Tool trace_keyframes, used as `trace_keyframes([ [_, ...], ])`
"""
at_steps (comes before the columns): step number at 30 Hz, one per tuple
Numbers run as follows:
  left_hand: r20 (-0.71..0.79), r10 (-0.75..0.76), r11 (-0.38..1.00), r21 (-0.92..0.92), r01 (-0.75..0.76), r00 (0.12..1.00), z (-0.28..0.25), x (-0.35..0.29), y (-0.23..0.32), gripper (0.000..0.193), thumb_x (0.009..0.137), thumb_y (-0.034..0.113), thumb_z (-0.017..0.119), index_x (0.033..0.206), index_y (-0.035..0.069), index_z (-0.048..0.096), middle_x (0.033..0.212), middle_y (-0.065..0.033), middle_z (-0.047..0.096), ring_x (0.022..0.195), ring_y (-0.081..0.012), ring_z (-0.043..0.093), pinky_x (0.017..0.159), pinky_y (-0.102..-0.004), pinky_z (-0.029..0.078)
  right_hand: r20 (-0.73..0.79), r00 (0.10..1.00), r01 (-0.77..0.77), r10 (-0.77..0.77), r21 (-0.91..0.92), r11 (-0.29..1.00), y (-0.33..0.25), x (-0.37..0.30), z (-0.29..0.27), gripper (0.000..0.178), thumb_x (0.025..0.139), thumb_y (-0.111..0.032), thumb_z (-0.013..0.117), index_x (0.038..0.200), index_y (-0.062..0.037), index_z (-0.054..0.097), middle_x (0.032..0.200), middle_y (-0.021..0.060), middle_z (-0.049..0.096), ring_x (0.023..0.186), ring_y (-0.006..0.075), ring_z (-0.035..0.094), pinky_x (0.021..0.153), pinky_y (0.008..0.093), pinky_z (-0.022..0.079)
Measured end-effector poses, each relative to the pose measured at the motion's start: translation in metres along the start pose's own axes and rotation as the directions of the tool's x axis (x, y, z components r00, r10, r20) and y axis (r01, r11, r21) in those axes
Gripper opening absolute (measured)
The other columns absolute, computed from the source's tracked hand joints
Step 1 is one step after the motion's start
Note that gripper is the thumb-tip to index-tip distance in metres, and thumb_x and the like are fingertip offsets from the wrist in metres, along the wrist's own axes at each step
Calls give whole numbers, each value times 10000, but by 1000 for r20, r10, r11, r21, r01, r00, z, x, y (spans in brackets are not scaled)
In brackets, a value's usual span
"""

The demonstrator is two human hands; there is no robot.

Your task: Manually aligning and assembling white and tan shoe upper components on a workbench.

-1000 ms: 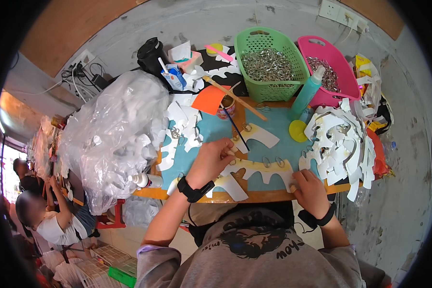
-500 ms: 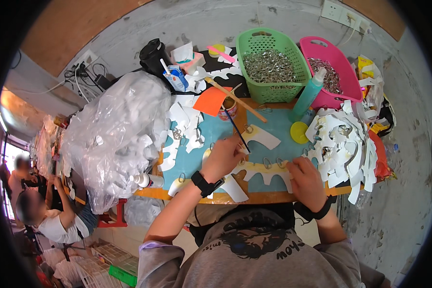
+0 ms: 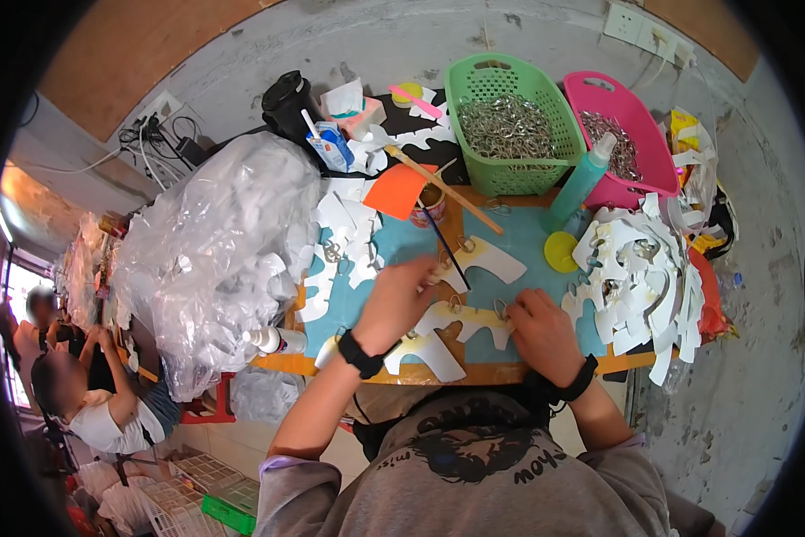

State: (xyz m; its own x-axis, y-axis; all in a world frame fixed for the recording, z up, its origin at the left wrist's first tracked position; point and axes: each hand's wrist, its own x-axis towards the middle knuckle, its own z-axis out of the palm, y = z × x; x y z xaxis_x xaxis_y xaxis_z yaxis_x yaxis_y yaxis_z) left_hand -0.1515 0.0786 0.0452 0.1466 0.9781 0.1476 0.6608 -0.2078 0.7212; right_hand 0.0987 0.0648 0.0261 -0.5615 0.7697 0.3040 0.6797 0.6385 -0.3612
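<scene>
My left hand (image 3: 399, 300) is over the mat at the middle of the table. Its fingers are curled together beside a dark thin stick (image 3: 445, 243) that slants down from a small tin (image 3: 431, 208). Whatever those fingertips hold is hidden. With thumb and fingers, my right hand (image 3: 545, 336) grips the right end of a white scalloped strip (image 3: 460, 319), which has yellowish patches and wire rings along its upper edge. Just above the strip lies a curved white piece (image 3: 496, 259) with a metal ring. Another white piece (image 3: 429, 356) lies nearer me.
Behind stand a green basket (image 3: 559, 182) and a pink basket (image 3: 635, 183), both holding metal rings. A teal spray bottle (image 3: 581, 183) and a heap of white cut-outs (image 3: 630, 313) are on the right. A large clear plastic bag (image 3: 214, 259) fills the left. Two people sit far left.
My right hand has moved left, bringing the strip's end with it. The left hand has drawn slightly left, away from the stick's lower end.
</scene>
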Motion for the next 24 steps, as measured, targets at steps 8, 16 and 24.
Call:
trace_keyframes([
  [8, -362, -117, 954, 220, 206, 925, -68, -14, -43, 239, 718, -54, 670, 940, 2, 605, 781, -188, 659, 740, -351, 661, 660, -404, 516, 13, 999, 40, -39, -67, 997, -4, 4, 5, 66, 722, -27, 590, 785, -13, 576, 851, 101, 522, 824, 267, 564, 645, 356, 502],
  [16, -252, -127, 817, 521, 245, 959, -48, -14, -84, 246, 696, -11, 692, 917, 31, 592, 824, -175, 674, 791, -368, 656, 671, -442, 515, -63, 996, -54, 60, 93, 994, -2, 8, -4, 224, 720, 16, 592, 940, -9, 626, 909, 104, 542, 865, 288, 569, 664, 368, 515],
  [24, -278, -82, 841, 496, 216, 957, -50, -17, -62, 404, 691, -50, 640, 1072, 28, 533, 778, -183, 658, 742, -400, 637, 643, -455, 503, 49, 999, 19, -24, 94, 995, 11, 18, -14, 408, 652, 30, 646, 1052, -45, 656, 1052, 131, 533, 960, 322, 531, 816, 402, 486],
])
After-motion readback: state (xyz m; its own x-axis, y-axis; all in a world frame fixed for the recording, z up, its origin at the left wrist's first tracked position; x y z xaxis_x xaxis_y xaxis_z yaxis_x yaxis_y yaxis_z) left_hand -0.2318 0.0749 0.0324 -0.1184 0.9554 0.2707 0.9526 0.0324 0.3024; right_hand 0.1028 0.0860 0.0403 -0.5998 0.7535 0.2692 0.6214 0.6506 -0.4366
